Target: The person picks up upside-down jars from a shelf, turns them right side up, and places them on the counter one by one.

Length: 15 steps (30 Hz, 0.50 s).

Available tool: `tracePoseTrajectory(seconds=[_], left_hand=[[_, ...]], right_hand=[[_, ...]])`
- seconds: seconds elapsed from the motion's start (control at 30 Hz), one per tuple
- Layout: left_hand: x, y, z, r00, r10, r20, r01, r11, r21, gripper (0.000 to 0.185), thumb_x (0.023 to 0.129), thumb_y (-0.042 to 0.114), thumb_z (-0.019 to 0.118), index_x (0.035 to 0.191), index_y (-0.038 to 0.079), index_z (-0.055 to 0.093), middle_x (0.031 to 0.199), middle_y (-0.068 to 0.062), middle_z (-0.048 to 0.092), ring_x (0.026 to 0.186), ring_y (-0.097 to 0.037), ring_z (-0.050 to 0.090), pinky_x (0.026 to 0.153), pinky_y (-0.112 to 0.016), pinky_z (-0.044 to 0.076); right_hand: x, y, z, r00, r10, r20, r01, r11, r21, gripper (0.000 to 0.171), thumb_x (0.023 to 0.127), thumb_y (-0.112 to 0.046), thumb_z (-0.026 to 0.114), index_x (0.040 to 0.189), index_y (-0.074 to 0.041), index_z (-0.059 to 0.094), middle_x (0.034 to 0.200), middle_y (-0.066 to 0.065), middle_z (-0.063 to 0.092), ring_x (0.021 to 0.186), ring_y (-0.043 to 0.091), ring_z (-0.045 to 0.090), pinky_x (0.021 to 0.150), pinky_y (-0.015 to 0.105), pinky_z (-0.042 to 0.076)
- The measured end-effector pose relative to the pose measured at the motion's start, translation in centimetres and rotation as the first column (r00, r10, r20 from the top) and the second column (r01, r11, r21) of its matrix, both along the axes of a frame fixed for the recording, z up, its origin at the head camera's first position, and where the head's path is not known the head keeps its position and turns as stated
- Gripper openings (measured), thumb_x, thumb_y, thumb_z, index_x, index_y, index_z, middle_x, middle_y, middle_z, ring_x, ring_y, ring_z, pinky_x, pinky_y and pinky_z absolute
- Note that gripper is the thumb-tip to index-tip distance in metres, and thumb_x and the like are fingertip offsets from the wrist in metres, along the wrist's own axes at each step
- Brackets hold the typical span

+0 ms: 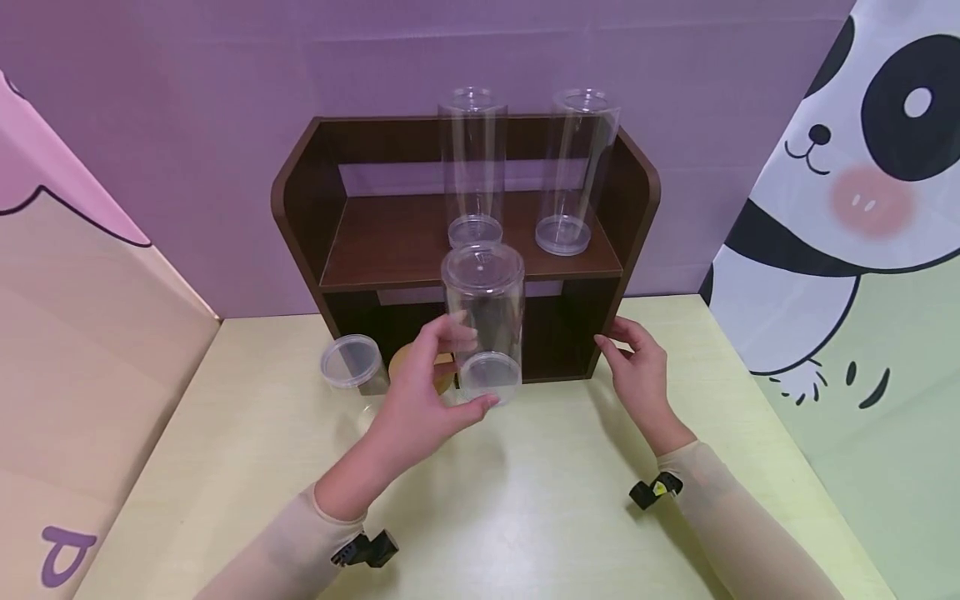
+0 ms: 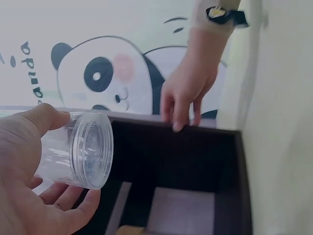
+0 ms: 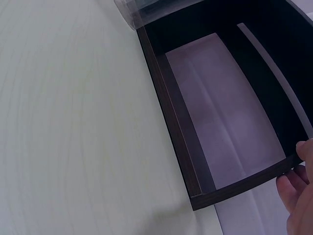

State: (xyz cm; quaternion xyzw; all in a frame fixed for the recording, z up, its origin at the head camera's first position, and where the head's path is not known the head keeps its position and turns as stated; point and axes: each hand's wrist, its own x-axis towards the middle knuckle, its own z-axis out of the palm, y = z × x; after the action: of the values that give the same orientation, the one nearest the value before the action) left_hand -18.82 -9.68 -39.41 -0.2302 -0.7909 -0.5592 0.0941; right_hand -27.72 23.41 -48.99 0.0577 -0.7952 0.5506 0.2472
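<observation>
My left hand (image 1: 420, 392) grips a clear plastic jar with a lid (image 1: 486, 321) in front of the shelf, thumb on one side and fingers round the other. The left wrist view shows the same jar (image 2: 93, 152) lying across the picture in that hand (image 2: 29, 166). On the right, my right hand (image 1: 639, 375) pinches the side panel of the dark brown two-tier shelf (image 1: 405, 233). In the right wrist view its thumb is inside the panel (image 3: 244, 183) and its fingers are outside. What the held jar contains, if anything, cannot be made out.
Two tall clear cylinders (image 1: 474, 167) (image 1: 577, 175) stand on the upper tier. A shorter lidded clear jar (image 1: 352, 362) stands at the shelf's lower left, beside a tan round object (image 1: 401, 360) partly behind my left hand. Pale table (image 1: 525, 500); purple wall (image 1: 225, 167) behind.
</observation>
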Motion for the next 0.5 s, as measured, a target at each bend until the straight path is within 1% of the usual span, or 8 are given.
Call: tracePoseTrajectory(seconds=[0.17,0.37,0.43,0.5], left_hand=[[0.4,1.0,-1.4,1.0,-0.03,-0.006,0.03,1.0,0.004,0.088,0.079,0.002,0.099,0.15,0.015,0.049,0.142,-0.001,0.06,0.133,-0.022,0.06,0.108,-0.04,0.06],[0.7,1.7,-3.0,0.998,-0.068,0.0,0.068,0.998,0.012,0.09,0.078,-0.001,0.099,0.152,0.015,0.049,0.146,-0.002,0.06,0.134,-0.022,0.06,0.109,-0.035,0.059],[0.8,1.8,-3.5,0.996,-0.085,0.014,0.084,0.996,0.015,0.092,0.078,-0.002,0.099,0.153,0.015,0.049,0.149,-0.002,0.058,0.135,-0.023,0.059,0.11,-0.035,0.058],[0.9,2.0,-4.2,0.995,-0.1,0.028,0.099,0.995,0.019,0.092,0.079,-0.003,0.098,0.154,0.016,0.048,0.15,-0.002,0.057,0.136,-0.023,0.058,0.111,-0.036,0.057]], right_hand=[[-0.1,0.1,-0.1,1.0,-0.001,-0.001,0.001,1.0,0.005,0.028,0.103,-0.005,0.078,0.131,-0.004,0.076,0.12,0.014,0.08,0.109,0.011,0.073,0.088,0.015,0.059],[0.0,0.0,-0.1,1.0,0.006,-0.015,-0.006,1.0,-0.021,0.027,0.102,-0.002,0.079,0.129,-0.004,0.077,0.119,0.015,0.08,0.109,0.015,0.073,0.086,0.014,0.058],[0.3,-0.4,0.5,1.0,-0.002,-0.011,0.002,1.0,-0.026,0.028,0.102,0.002,0.077,0.13,-0.001,0.076,0.119,0.019,0.079,0.109,0.022,0.073,0.085,0.012,0.057],[0.3,-0.5,0.5,1.0,0.005,-0.017,-0.005,0.999,-0.035,0.027,0.102,0.003,0.077,0.129,0.0,0.076,0.119,0.019,0.079,0.11,0.026,0.073,0.085,0.012,0.057]])
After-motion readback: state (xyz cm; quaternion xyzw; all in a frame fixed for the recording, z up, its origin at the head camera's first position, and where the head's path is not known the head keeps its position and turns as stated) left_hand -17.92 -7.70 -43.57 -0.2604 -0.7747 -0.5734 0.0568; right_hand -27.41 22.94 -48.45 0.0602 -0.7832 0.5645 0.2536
